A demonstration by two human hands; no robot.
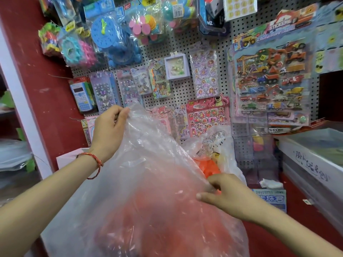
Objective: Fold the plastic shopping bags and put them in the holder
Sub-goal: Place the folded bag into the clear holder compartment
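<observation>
The pegboard wall (185,86), hung thick with sticker sheets (269,78), stands close behind the work. I judge that a wide swing of the film could snag a sheet or knock it loose.

The big clear plastic bag (148,182) hangs in the air in front of it, stretched slantwise between both hands, wrinkled and not yet folded. Something red-orange shows blurred through its lower part; I cannot tell what. The bag looks thin and slick, so it may slip or fold crookedly if its edges are not lined up.

Behind it sits a printed bag (215,143) with orange things inside, which could get dragged along.

The left hand (111,127) pinches the top corner, its grip closed on the film. The right hand (222,195) pinches the lower edge likewise. Both holds are small, so a sharp tug might tear or free the film.

I can make out no holder.
</observation>
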